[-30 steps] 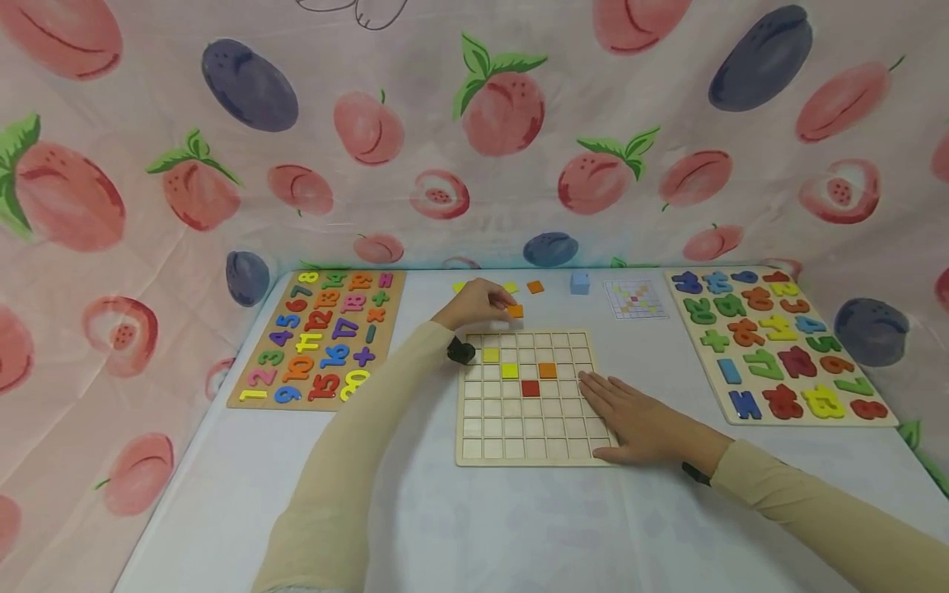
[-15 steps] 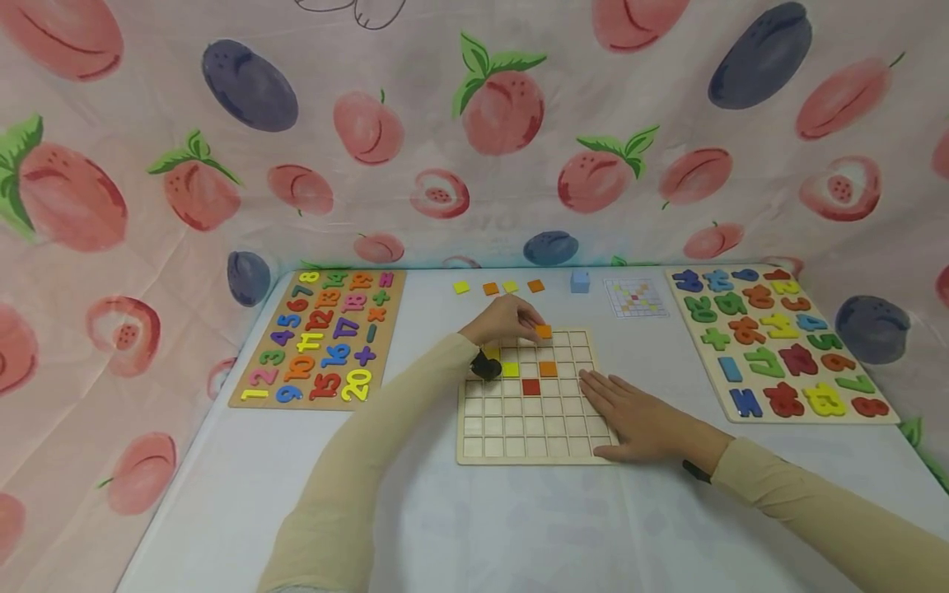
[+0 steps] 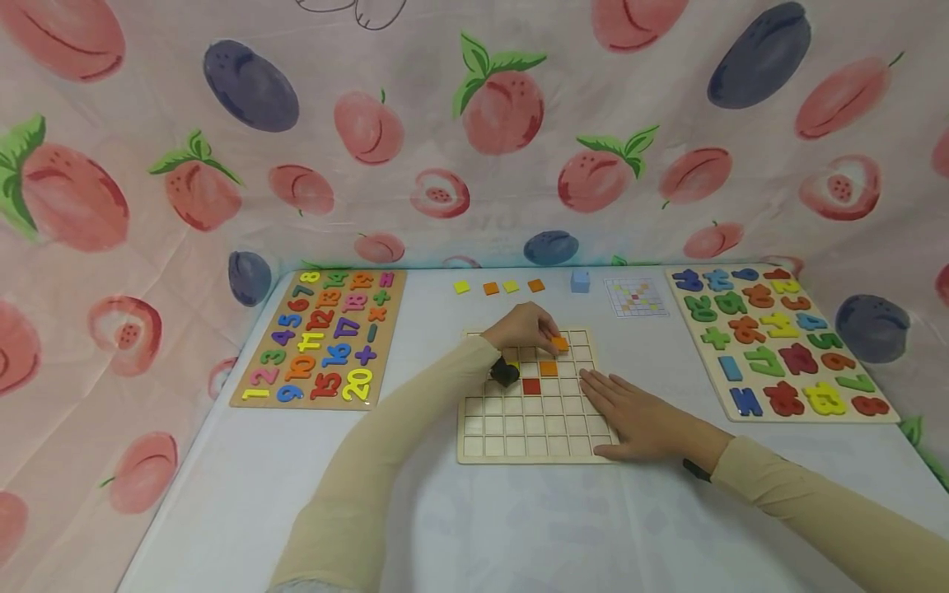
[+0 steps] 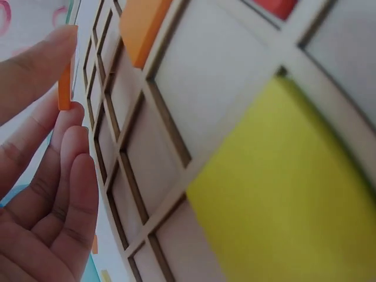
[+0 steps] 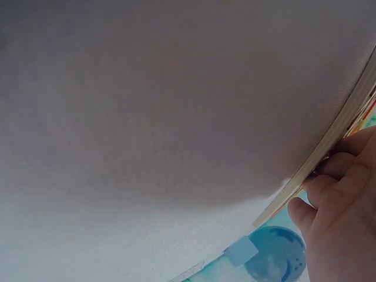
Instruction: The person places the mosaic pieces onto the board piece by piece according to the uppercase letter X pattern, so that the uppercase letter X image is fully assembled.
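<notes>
Over the grid board [image 3: 534, 428], left hand [image 3: 522, 327] pinches an orange tile [image 3: 560, 343].

Two hands [image 3: 526, 328] [image 3: 638, 424], three puzzle boards [image 3: 534, 428] [image 3: 326, 338] [image 3: 778, 342], four loose tiles [image 3: 462, 287] beyond the grid.

Grid board [image 3: 534, 436] lies at the centre of the worktop [image 3: 519, 527], directly before me. Number board [image 3: 322, 338] sits to its left, letter board [image 3: 778, 346] to its right. Behind the grid board: a row of four loose tiles [image 3: 498, 287], then a cube [image 3: 580, 282], then a pattern card [image 3: 635, 297] further right. My right hand [image 3: 638, 424] rests on the grid board's right edge; my left hand [image 3: 526, 328] is over its far rows.
</notes>
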Available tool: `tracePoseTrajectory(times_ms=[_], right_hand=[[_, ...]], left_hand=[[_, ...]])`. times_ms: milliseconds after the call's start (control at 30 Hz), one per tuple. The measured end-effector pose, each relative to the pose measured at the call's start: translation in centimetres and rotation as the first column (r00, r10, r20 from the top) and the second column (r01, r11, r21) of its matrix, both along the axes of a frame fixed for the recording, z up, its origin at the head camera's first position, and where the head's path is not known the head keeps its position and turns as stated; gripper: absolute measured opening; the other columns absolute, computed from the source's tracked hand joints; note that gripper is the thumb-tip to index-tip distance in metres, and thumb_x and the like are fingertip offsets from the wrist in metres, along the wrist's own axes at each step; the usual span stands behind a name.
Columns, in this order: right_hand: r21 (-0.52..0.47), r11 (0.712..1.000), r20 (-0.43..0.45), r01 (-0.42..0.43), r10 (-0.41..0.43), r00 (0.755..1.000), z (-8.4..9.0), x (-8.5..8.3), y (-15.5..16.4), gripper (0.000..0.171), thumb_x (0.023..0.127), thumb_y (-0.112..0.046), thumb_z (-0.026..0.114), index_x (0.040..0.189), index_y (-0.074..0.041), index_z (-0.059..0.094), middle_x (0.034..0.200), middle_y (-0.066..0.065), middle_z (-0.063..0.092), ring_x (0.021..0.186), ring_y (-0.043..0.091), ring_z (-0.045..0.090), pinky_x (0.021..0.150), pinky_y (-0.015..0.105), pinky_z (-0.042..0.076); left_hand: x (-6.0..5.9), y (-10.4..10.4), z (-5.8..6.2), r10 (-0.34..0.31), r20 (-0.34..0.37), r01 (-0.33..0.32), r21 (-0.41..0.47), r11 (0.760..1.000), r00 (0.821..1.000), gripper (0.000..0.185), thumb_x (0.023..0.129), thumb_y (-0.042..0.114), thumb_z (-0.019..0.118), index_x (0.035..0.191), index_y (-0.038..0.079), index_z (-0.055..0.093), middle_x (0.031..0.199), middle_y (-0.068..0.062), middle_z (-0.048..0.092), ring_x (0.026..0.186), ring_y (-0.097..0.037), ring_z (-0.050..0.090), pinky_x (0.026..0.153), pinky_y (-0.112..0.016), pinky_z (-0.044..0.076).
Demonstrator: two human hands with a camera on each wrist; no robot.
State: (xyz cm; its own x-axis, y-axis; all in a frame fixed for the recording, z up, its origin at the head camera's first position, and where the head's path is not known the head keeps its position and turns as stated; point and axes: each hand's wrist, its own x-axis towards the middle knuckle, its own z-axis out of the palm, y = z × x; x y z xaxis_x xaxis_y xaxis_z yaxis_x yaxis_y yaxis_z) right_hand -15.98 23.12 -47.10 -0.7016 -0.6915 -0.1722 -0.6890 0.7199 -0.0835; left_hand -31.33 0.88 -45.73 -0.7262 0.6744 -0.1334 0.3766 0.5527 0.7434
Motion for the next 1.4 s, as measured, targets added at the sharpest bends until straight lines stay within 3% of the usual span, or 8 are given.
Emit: tracePoseTrajectory(times_ms=[267,533,1000,1400], right_hand=[[-0.005,1.0,-0.002,0.002,-0.002,1.0,0.29,0.08,-0.12,0.097,0.085,-0.068,0.046,0.149,0.0,0.019,0.157,0.016,0.016,0.145,0.031,0.019,0.115,0.047,0.024],[0.001,1.0,-0.007,0.0,0.0,1.0,0.37,0.09,-0.1,0.097,0.085,-0.068,0.046,0.149,0.001,0.02,0.157,0.016,0.017,0.145,0.031,0.019,0.115,0.047,0.024],[0.008,1.0,-0.003,-0.001,0.001,1.0,0.43,0.09,-0.14,0.096,0.086,-0.066,0.047,0.148,0.001,0.02,0.157,0.017,0.017,0.144,0.032,0.019,0.115,0.048,0.024],[0.004,1.0,-0.014,-0.003,0.003,1.0,0.22,0.14,-0.12,0.096,0.086,-0.067,0.046,0.148,0.001,0.021,0.157,0.017,0.017,0.144,0.031,0.02,0.115,0.048,0.024]], left_hand=[[0.07,0.6,-0.36,0.007,-0.01,-0.007,-0.047,0.999,1.0,0.023,0.073,0.018,0.081,0.093,0.009,0.073,0.087,-0.004,0.07,0.075,-0.009,0.061,0.068,-0.017,0.049],[0.15,0.99,-0.56,-0.033,-0.043,0.03,-0.071,0.997,0.999,0.024,0.072,0.019,0.081,0.092,0.01,0.072,0.087,-0.001,0.069,0.076,-0.008,0.06,0.069,-0.015,0.049],[0.05,0.66,-0.17,-0.066,-0.003,0.066,-0.034,0.997,0.998,0.01,0.079,0.011,0.075,0.089,0.008,0.074,0.087,-0.005,0.071,0.075,-0.01,0.062,0.069,-0.017,0.05],[-0.04,0.52,-0.17,-0.069,0.006,0.069,-0.051,0.996,0.998,0.013,0.08,0.012,0.075,0.092,0.008,0.073,0.09,-0.005,0.071,0.077,-0.01,0.062,0.07,-0.017,0.05]])
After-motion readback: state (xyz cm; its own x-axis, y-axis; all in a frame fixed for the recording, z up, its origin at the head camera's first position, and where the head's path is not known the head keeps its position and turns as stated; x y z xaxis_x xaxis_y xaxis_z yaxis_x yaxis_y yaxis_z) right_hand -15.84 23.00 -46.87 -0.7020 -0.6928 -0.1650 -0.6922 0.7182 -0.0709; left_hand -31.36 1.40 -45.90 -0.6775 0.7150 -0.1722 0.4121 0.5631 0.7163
